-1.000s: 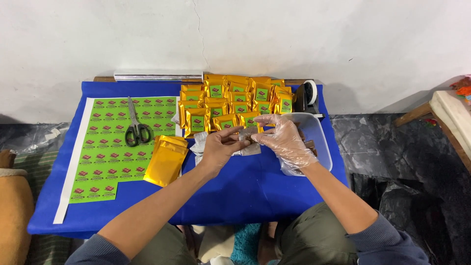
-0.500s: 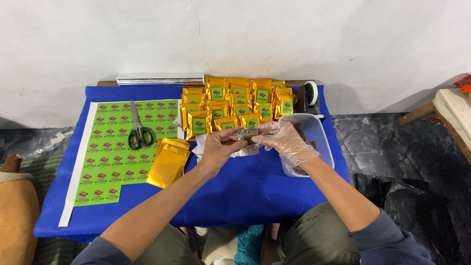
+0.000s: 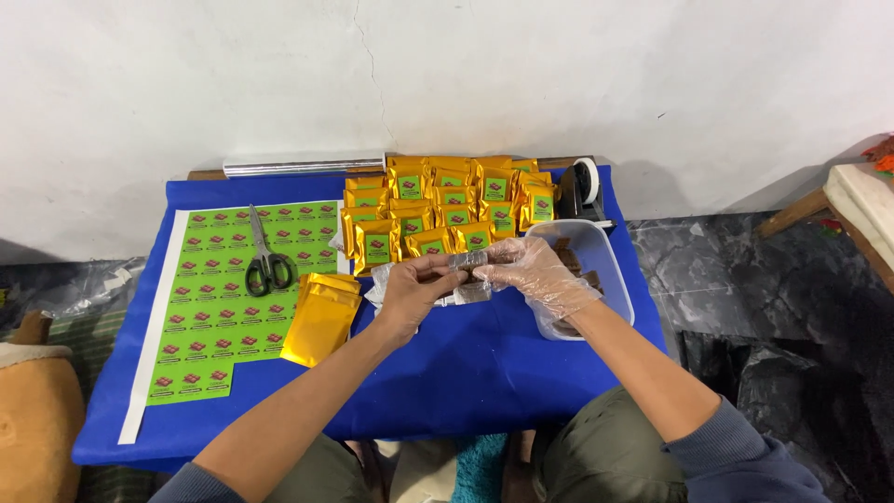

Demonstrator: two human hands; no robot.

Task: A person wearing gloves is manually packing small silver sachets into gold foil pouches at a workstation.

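Both hands (image 3: 414,291) (image 3: 535,275) pinch crinkly foil-wrapped bar (image 3: 467,261); right glove filmy.

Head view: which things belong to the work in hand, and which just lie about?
In hand:
left hand
right hand in clear plastic glove
small brown foil-wrapped bar
clear plastic tub

Lying about:
black-handled scissors
green sticker sheet
blank gold pouches
black tape dispenser

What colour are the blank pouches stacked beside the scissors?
Shiny gold, with no label on them: the blank pouches show best in the head view, right of the scissors.
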